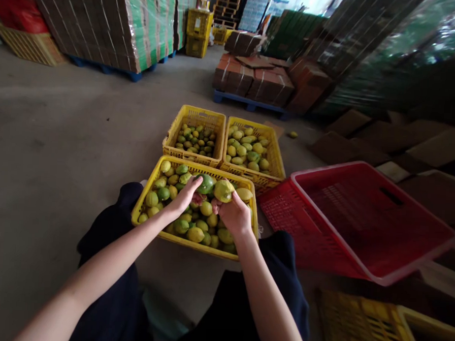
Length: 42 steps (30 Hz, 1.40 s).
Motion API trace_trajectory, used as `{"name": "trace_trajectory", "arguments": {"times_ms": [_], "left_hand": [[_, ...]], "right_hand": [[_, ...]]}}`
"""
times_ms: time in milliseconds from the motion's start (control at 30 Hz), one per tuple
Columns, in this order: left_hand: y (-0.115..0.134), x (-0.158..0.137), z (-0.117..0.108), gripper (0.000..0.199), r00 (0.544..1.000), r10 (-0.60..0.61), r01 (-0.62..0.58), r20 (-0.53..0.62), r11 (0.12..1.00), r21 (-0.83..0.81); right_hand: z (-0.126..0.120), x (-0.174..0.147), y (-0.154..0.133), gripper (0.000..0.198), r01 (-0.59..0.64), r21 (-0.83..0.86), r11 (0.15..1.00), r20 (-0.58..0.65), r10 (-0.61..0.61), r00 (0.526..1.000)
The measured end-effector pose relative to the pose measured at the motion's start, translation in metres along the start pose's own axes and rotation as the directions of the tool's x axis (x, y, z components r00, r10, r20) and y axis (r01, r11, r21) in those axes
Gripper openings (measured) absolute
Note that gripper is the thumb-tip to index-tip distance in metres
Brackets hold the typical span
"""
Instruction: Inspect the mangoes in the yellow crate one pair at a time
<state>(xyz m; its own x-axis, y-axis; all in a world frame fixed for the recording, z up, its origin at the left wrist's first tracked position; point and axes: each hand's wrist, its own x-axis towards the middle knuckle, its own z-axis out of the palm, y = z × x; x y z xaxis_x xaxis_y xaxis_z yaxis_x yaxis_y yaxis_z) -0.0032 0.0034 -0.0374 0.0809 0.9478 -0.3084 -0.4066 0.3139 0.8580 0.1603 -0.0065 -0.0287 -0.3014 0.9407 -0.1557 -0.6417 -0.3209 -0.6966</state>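
Note:
My left hand [185, 195] is closed round a dark green lemon [205, 184], thumb on top. In my right hand [236, 211] is a yellow-green lemon [224, 190], held close beside the green one. Both hands are above the near yellow crate [151, 236], which stands between my knees. Many yellow and green lemons [195, 234] fill it, and a pale yellow lemon [244, 194] lies just right of my right hand. The undersides of both held lemons are hidden by my fingers.
Beyond stand a yellow crate of small lemons [194, 138] and another of larger ones [247, 148]. A big red crate [324, 221] is tilted at my right, with a yellow crate [357, 320] below. One lemon [293, 135] lies on the floor. Flattened cardboard [389, 136] spreads rightward.

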Motion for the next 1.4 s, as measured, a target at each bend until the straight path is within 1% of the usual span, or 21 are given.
{"name": "trace_trajectory", "arguments": {"times_ms": [100,167,233,300,367,433,467,533,600,667,733,833,900,967,1067,1133,1200,1300,1400], "left_hand": [[0.005,-0.004,0.001,0.035,0.996,0.068,-0.069,0.064,0.998,0.009],[0.01,-0.009,0.003,0.032,0.986,0.139,-0.143,0.088,0.989,0.037],[0.012,-0.014,0.006,0.028,0.978,0.18,-0.187,0.101,0.98,0.062],[0.009,-0.018,0.011,0.028,0.977,0.2,-0.203,0.069,0.978,0.041],[0.004,-0.02,0.015,0.032,0.98,0.199,-0.199,-0.015,0.98,-0.019],[-0.001,-0.02,0.018,0.034,0.981,0.153,-0.165,-0.115,0.981,-0.102],[-0.001,-0.02,0.018,0.035,0.983,0.104,-0.127,-0.149,0.98,-0.153],[0.0,-0.02,0.018,0.035,0.984,-0.026,-0.022,-0.175,0.963,-0.267],[0.004,-0.021,0.018,0.034,0.974,-0.152,0.081,-0.169,0.927,-0.366],[0.009,-0.023,0.017,0.031,0.958,-0.236,0.148,-0.16,0.892,-0.427],[0.013,-0.026,0.016,0.03,0.948,-0.282,0.19,-0.146,0.872,-0.451],[0.017,-0.03,0.015,0.029,0.94,-0.316,0.23,-0.128,0.864,-0.449],[0.019,-0.032,0.015,0.027,0.933,-0.332,0.244,-0.135,0.864,-0.44],[0.02,-0.034,0.015,0.023,0.927,-0.344,0.253,-0.152,0.87,-0.423],[0.021,-0.034,0.017,0.017,0.92,-0.355,0.271,-0.164,0.881,-0.388],[0.021,-0.033,0.017,0.017,0.931,-0.334,0.268,-0.147,0.899,-0.345],[0.018,-0.031,0.017,0.016,0.954,-0.275,0.237,-0.119,0.935,-0.264],[0.011,-0.027,0.013,0.019,0.983,-0.153,0.141,-0.099,0.982,-0.123],[0.003,-0.022,0.006,0.03,0.991,-0.066,0.071,-0.12,0.997,0.031]], "right_hand": [[0.002,-0.001,0.0,0.039,0.036,-0.02,0.999,-0.055,-0.037,0.998],[0.002,0.0,0.001,0.04,0.054,-0.038,0.998,-0.104,-0.058,0.993],[0.002,0.0,0.005,0.038,0.074,-0.069,0.995,-0.149,-0.084,0.985],[0.003,0.0,0.013,0.036,0.119,-0.137,0.983,-0.183,-0.143,0.973],[0.004,-0.001,0.022,0.031,0.198,-0.242,0.95,-0.191,-0.246,0.95],[0.005,-0.004,0.031,0.027,0.287,-0.349,0.892,-0.152,-0.356,0.922],[0.006,-0.005,0.034,0.026,0.33,-0.402,0.854,-0.116,-0.405,0.907],[0.005,-0.007,0.036,0.028,0.406,-0.512,0.757,-0.023,-0.485,0.874],[0.004,-0.009,0.034,0.031,0.475,-0.612,0.632,0.085,-0.545,0.834],[0.003,-0.01,0.03,0.034,0.531,-0.668,0.522,0.183,-0.575,0.797],[0.002,-0.011,0.027,0.035,0.565,-0.694,0.445,0.252,-0.585,0.771],[0.0,-0.01,0.025,0.035,0.573,-0.737,0.358,0.302,-0.584,0.753],[-0.003,-0.009,0.027,0.035,0.563,-0.76,0.324,0.301,-0.593,0.747],[-0.007,-0.005,0.03,0.034,0.539,-0.774,0.332,0.258,-0.611,0.748],[-0.012,0.0,0.037,0.034,0.497,-0.773,0.394,0.146,-0.652,0.744],[-0.012,0.001,0.039,0.033,0.484,-0.755,0.442,0.07,-0.68,0.73],[-0.008,0.0,0.038,0.031,0.465,-0.734,0.495,0.002,-0.683,0.73],[-0.001,-0.003,0.034,0.03,0.429,-0.695,0.577,-0.053,-0.637,0.769],[0.0,-0.001,0.031,0.03,0.377,-0.643,0.667,-0.098,-0.56,0.822]]}}
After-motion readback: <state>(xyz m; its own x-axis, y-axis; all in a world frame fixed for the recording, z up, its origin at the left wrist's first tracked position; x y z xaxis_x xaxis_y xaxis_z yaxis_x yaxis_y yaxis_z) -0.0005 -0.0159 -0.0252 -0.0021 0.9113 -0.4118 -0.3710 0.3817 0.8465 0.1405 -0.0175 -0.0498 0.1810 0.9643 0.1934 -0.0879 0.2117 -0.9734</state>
